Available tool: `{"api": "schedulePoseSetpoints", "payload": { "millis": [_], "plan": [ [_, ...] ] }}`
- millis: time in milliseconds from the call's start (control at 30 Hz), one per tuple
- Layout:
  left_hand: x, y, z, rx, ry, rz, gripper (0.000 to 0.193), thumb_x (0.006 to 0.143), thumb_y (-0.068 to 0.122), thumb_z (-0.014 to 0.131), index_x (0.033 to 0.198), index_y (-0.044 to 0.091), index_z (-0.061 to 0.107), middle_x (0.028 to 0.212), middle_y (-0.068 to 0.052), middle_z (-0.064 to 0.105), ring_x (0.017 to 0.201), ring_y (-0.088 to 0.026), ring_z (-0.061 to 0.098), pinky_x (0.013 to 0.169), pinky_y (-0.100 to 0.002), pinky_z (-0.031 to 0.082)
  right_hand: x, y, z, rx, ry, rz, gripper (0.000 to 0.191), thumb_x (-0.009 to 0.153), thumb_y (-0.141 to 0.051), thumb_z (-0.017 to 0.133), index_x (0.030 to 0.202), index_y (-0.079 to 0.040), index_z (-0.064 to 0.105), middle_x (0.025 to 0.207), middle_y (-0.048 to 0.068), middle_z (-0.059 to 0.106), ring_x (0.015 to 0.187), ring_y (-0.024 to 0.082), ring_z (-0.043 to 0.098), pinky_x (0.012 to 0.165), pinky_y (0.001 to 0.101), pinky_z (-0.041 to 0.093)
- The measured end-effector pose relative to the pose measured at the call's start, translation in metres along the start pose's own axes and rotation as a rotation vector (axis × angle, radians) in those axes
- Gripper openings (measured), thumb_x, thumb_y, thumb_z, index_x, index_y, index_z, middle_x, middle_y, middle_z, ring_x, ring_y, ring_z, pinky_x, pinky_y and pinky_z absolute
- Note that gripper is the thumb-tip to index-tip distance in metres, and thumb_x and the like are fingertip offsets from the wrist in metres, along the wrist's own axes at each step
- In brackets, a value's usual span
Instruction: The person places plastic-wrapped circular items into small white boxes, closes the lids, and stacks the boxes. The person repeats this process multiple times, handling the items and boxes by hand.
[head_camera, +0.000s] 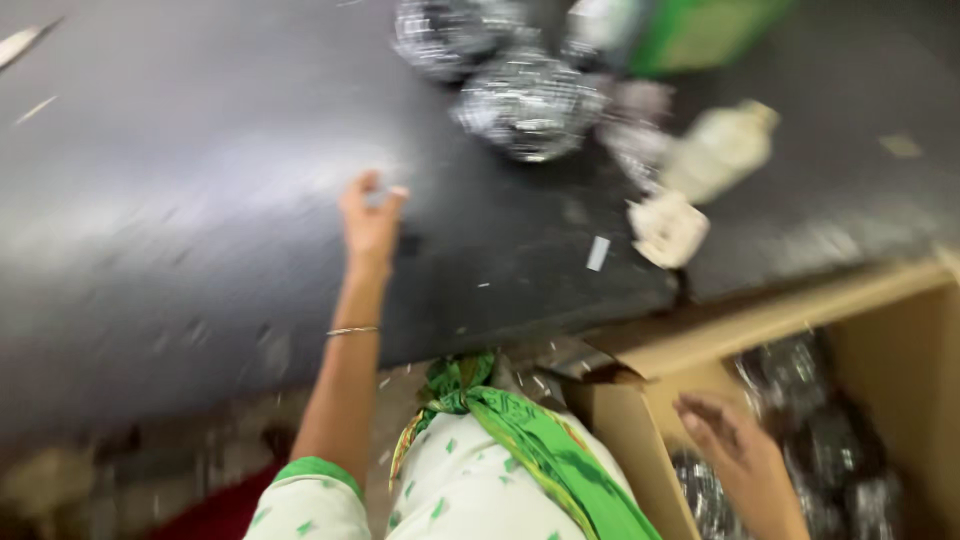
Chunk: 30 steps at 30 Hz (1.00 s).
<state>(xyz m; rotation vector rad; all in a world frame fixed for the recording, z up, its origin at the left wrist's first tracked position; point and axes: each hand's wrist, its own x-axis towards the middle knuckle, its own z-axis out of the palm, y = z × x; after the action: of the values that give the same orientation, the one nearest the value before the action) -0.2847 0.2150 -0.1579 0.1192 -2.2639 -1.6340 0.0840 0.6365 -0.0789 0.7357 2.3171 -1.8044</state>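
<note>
The picture is motion-blurred. My left hand (370, 215) reaches out over the dark table (180, 240), fingers pinched on a small pale piece at the fingertips. My right hand (735, 445) hangs low inside an open cardboard box (640, 420), fingers spread, just above shiny mirrored balls (810, 420) lying in the box. It holds nothing that I can see. Two more mirrored balls (530, 105) rest on the table, far from both hands.
A pale bottle (715, 150) lies on the table beside a crumpled white piece (668, 228). A green object (700, 30) sits at the table's back edge. Small paper scraps (597, 253) are scattered on the dark surface. A green scarf (520, 430) hangs down my front.
</note>
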Motion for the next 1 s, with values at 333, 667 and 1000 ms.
{"api": "schedulePoseSetpoints", "payload": {
  "millis": [333,667,1000],
  "plan": [
    [-0.175,0.047,-0.180,0.044,0.232,-0.223,0.037,0.089,0.020,0.074,0.123,0.010,0.066,0.130,-0.012,0.053,0.091,-0.021,0.072,0.079,-0.033,0.061,0.107,-0.023,0.090,-0.478,-0.545,-0.164,0.036,0.090,-0.020,0.071,0.123,-0.005,0.070,0.114,0.011,0.080,0.110,0.021,0.075,0.095,0.0364,0.058],
    [-0.233,0.029,-0.286,0.065,0.531,-0.230,0.023,0.088,0.019,0.073,0.109,0.009,0.073,0.105,-0.007,0.074,0.092,-0.019,0.073,0.082,-0.032,0.059,0.183,0.019,0.224,-0.613,-0.607,-0.432,0.045,0.091,-0.027,0.074,0.127,0.001,0.070,0.117,0.021,0.076,0.114,0.031,0.072,0.100,0.0464,0.057],
    [-0.176,0.009,-0.328,0.010,0.374,-0.114,0.019,0.092,0.019,0.069,0.107,0.007,0.072,0.106,-0.007,0.074,0.096,-0.019,0.073,0.085,-0.032,0.059,0.190,0.007,0.330,-0.481,-0.778,-0.614,0.047,0.086,-0.024,0.076,0.126,0.002,0.068,0.116,0.021,0.076,0.115,0.030,0.072,0.101,0.0435,0.055]
  ]
}}
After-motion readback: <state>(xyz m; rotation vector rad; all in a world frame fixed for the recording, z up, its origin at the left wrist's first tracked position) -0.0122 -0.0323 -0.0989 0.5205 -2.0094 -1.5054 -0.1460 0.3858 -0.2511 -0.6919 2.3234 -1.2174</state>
